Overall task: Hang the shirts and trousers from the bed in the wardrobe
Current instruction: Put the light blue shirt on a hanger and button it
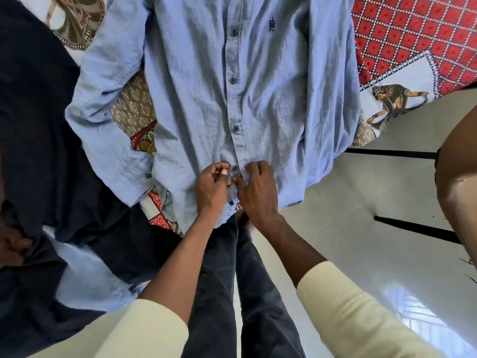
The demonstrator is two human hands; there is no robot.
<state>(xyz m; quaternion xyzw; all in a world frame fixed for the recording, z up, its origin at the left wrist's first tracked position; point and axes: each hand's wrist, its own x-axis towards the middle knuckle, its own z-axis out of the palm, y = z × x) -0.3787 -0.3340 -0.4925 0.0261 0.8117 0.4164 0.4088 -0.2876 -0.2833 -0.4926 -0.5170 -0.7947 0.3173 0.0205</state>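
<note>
Patterned red-and-brown bedspread (402, 34) covers the bed; a pale blue shirt (206, 86) lies flat on it (dark garments (38, 151) beside). Left hand (213, 187) and right hand (258, 189), close together, pinch the placket near a low button (235, 168).

**Count: garments, hands, buttons**

One light blue shirt (206, 86) on the bedspread (413, 34). One pile of dark clothes (38, 138), count unclear. Two hands: left hand (211, 187), right hand (258, 189). Five placket buttons (232, 80) visible.
</note>
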